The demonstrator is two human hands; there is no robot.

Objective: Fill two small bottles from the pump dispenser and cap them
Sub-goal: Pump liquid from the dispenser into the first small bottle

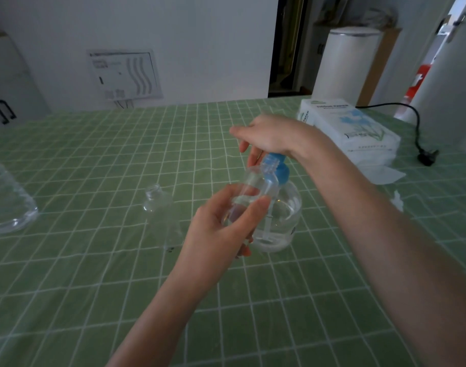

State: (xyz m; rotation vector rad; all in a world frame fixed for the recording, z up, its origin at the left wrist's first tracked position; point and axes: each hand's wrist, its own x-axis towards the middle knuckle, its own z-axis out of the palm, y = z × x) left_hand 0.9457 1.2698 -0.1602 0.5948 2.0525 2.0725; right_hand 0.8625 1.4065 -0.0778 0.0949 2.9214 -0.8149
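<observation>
One pump dispenser [282,215], two small bottles. Left grip [221,229] holds first bottle [253,186] at the spout; right grip [269,136], wide, presses the pump. Second bottle [157,201] stands on tabletop [94,260].

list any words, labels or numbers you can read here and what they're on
"TISSUE PAPER": on top of the white tissue pack; blurred, so a likely reading. Its smaller print is unreadable.
Wall panel: markings too blurred to read.
Large clear bottle at the left edge: its label is unreadable.
Pump dispenser: a small dark mark low on its side, too small to read.
</observation>
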